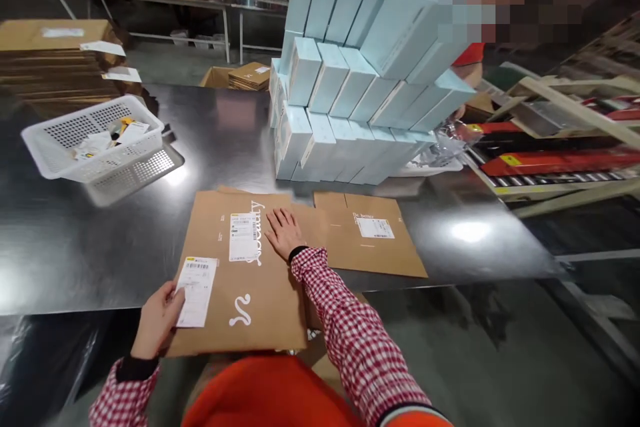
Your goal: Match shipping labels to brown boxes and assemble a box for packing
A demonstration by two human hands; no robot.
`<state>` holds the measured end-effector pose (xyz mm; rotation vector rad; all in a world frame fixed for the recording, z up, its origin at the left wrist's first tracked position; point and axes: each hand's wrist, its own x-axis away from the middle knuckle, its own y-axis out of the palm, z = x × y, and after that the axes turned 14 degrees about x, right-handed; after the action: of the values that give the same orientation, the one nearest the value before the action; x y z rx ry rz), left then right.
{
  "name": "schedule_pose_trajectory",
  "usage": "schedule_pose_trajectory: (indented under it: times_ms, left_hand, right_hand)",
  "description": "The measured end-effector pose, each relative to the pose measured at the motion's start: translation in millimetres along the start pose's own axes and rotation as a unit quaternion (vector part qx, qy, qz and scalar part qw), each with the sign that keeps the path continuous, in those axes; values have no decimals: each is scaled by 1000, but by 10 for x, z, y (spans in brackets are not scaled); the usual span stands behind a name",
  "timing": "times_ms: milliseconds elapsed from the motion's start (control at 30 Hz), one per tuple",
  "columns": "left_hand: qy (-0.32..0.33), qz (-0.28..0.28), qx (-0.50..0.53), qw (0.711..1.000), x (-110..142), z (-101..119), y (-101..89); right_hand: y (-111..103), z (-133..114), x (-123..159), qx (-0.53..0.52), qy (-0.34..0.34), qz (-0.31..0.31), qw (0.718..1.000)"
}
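At ten o'clock from my hands, a white perforated basket sits on the dark metal table, holding loose slips of paper and small yellow-marked pieces. A stack of flat brown cardboard rises behind it at eleven. My left hand pinches a white shipping label between thumb and curled fingers, its top lying on the near left corner of the flattened brown carton. My right hand lies flat and spread open on that carton, just beside a label already stuck there, gripping nothing. A second flat carton lies touching at two o'clock. At twelve to one, a tall pile of pale blue boxes blocks the far table. Another person stands behind it.
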<state>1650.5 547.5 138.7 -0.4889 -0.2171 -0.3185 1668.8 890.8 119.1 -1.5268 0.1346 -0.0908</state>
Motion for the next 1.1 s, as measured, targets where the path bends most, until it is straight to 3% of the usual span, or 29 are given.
schedule_pose_trajectory:
  times_ms: [567, 800, 933, 1100]
  left_hand:
    - [7, 31, -64, 997, -8, 73, 45]
    - [23, -51, -77, 995, -276, 95, -224]
    - [28, -85, -12, 996, -539, 89, -368]
    - [0, -128, 153, 980, -806, 80, -337]
  right_hand:
    - [10, 3, 5, 11, 6, -14, 1000]
    - [-23, -22, -19, 22, 8, -23, 999]
    - [-51, -44, -38, 36, 10, -33, 999]
    - [-61, -63, -63, 53, 14, -46, 997]
